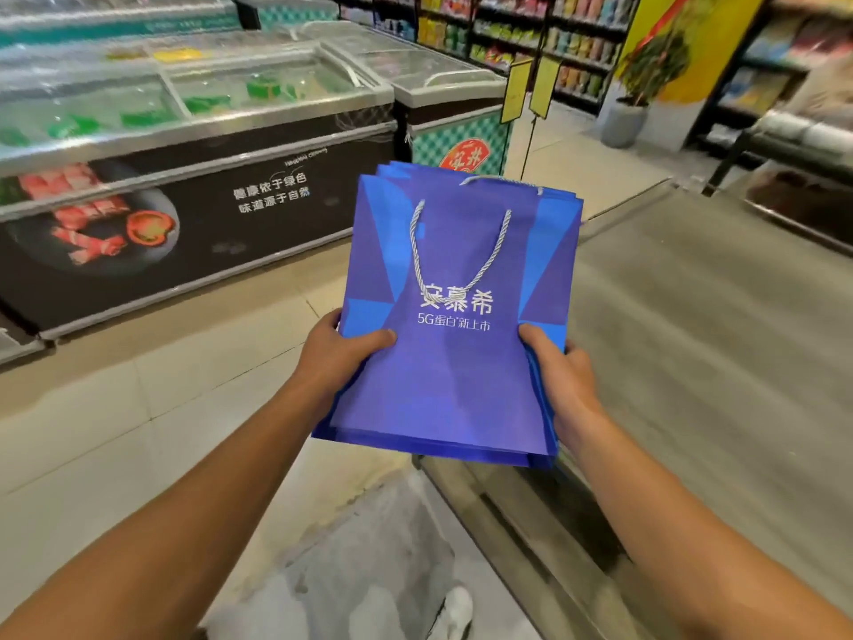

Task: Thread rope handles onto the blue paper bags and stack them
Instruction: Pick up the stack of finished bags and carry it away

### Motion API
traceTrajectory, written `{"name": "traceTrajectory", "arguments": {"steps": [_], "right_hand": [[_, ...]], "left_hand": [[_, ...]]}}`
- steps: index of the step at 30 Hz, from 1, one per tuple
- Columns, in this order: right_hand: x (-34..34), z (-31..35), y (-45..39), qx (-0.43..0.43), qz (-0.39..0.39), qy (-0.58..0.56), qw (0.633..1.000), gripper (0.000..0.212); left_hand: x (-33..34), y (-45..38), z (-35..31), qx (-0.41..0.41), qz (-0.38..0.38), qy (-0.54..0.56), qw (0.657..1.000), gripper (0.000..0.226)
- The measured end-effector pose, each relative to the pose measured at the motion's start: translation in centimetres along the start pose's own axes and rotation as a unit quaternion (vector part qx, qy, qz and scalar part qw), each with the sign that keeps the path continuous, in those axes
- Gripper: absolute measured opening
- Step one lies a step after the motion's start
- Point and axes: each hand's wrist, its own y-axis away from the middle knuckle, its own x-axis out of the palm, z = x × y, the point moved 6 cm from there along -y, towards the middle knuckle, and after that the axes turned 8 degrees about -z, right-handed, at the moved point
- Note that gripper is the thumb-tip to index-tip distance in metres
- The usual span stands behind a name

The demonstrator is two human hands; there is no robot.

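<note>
I hold a flat stack of blue paper bags [454, 385] in the air in front of me, printed side up with white lettering. My left hand [339, 351] grips the stack's left edge, thumb on top. On the right edge sits my right hand [561, 369], gripping the same way. A white-and-grey rope handle [461, 251] is threaded through the top bag and lies in a loop on its face. Another rope handle [501, 181] shows at the far top edge of the stack.
Glass-topped chest freezers [194, 145] line the left side. A grey metal counter surface [720, 344] runs along the right, just beyond the bags. Shelves of goods [531, 34] and a potted plant [637, 85] stand at the back. Tiled floor [115, 431] lies below.
</note>
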Motion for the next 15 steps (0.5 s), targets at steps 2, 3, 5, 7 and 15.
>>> {"name": "traceTrajectory", "arguments": {"steps": [2,3,5,7,15], "right_hand": [[-0.7,1.1,-2.5,0.000,-0.014,-0.010,1.000,0.029],[-1.0,1.6,-3.5,0.001,-0.024,-0.014,1.000,0.028],[-1.8,2.3,-5.4,0.005,-0.047,-0.022,0.999,0.032],[-2.5,2.8,-7.1,0.009,-0.068,-0.032,0.997,0.035],[-3.5,2.9,-11.8,0.027,-0.161,-0.052,0.985,0.022]], "left_hand": [[2.9,-2.2,-1.2,0.002,0.023,-0.001,1.000,0.061],[4.1,-3.2,-1.8,0.004,0.032,-0.009,0.999,0.062],[6.3,-5.0,-2.9,0.008,0.046,-0.028,0.999,0.064],[8.5,-6.7,-3.8,0.015,0.061,-0.046,0.997,0.066],[16.0,-13.4,-5.8,0.018,0.148,-0.066,0.987,0.050]]}}
